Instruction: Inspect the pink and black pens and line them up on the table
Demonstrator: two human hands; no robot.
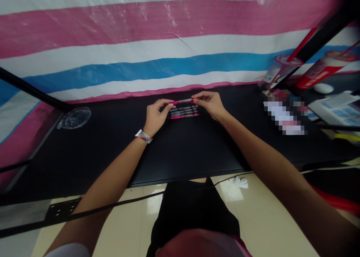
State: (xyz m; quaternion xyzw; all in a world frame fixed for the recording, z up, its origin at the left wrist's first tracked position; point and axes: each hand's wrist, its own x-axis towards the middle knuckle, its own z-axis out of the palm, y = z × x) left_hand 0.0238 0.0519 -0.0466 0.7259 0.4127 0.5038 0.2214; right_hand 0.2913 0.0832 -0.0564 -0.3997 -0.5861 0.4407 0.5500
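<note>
My left hand (158, 114) and my right hand (211, 104) pinch the two ends of a pink pen (184, 101). The pen lies crosswise between my fingers, at the far side of the black table. Just on the near side of it, several black and grey pens (184, 110) rest side by side in a row. Closest to me in that row is another pink pen (184, 116). My left fingertips cover part of the row's left end. A colourful striped band circles my left wrist.
The black table (180, 152) ends at a striped plastic sheet (168, 69). A clear plastic lid (75, 117) lies at the left. On the right stand a clear cup with a straw (277, 71) and a red-and-white cup (323, 71), near a white rounded object (323, 88). A cable crosses below the table edge.
</note>
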